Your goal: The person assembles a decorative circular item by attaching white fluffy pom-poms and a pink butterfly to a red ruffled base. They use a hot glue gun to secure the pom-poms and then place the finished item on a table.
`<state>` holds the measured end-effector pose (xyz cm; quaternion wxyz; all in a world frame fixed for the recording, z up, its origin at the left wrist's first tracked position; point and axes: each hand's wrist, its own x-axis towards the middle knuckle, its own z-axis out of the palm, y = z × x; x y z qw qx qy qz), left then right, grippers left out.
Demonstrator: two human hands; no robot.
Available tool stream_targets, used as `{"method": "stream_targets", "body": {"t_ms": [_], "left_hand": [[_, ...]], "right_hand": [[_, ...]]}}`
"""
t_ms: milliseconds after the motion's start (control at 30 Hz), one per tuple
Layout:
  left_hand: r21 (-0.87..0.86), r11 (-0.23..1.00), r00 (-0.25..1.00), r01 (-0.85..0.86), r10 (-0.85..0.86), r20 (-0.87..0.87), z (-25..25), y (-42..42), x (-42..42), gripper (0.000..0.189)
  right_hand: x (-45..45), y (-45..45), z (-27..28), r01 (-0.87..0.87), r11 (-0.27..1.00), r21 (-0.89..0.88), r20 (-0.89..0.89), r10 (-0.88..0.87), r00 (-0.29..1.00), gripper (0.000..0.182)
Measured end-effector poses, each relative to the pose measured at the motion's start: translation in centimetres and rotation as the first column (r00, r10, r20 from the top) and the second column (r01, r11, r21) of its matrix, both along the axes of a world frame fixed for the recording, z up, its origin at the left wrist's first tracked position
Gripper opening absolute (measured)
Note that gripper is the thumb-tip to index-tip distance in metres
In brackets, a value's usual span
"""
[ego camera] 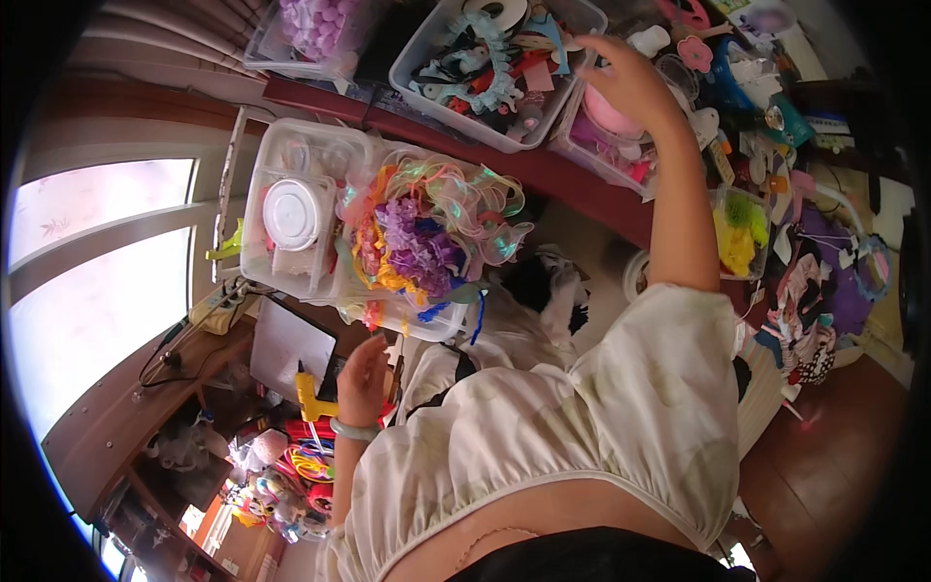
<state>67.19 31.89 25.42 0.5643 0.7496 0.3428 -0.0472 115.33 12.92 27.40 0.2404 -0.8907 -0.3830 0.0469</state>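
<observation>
My right hand [624, 81] reaches over the right rim of a clear plastic bin [416, 86], its thumb and forefinger apart. Light blue ruffled trim [502, 69] and mixed craft pieces lie in this bin. Below the hand, a round pink item [611, 115] sits in a smaller clear box [596, 156]. My left hand [364, 378], a pale bangle at its wrist, hovers with loosely curled fingers beside a yellow glue gun [313, 400]; nothing shows in it. Between the hands lies a heap of purple ruffled trim [418, 244] and sheer iridescent ribbon [502, 204].
A divided plastic container [251, 251] holds a round white-lidded tub [291, 213]. Wires and a power strip [211, 311] run along the window side. A box of yellow and green material [740, 231] and piled fabric pieces [800, 305] are at the right. The dark red table edge [582, 200] crosses the view.
</observation>
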Motion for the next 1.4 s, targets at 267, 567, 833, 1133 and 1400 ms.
{"method": "stream_targets", "body": {"t_ms": [267, 567, 833, 1133, 1400], "left_hand": [[0.504, 0.801, 0.831, 0.324, -0.496, 0.253, 4.4, 2.2, 19.7, 0.024], [0.76, 0.308, 0.501, 0.573, -0.865, -0.027, -0.8, -1.4, 39.1, 0.031], [0.815, 0.108, 0.58, 0.569, -0.756, -0.304, -2.7, -1.5, 41.9, 0.019], [0.934, 0.331, 0.369, 0.138, -0.892, 0.261, 0.0, -7.4, 44.1, 0.021], [0.757, 0.53, 0.437, 0.382, -0.826, 0.357, 1.6, -7.8, 44.0, 0.015]], "right_hand": [[-2.1, -3.4, -1.0, 0.061, 0.989, -0.132, 0.366, -0.008, 0.931, 0.045], [-1.8, -10.4, -0.2, 0.43, 0.766, 0.478, -0.312, -0.31, 0.898, 0.052], [-4.2, -16.6, 1.0, 0.608, 0.211, 0.766, -0.494, -0.412, 0.766, 0.051], [-5.4, -15.0, 0.3, 0.598, 0.308, 0.74, -0.344, -0.59, 0.731, 0.052], [-6.9, -14.0, 1.1, 0.542, 0.235, 0.807, -0.396, -0.467, 0.791, 0.053]]}}
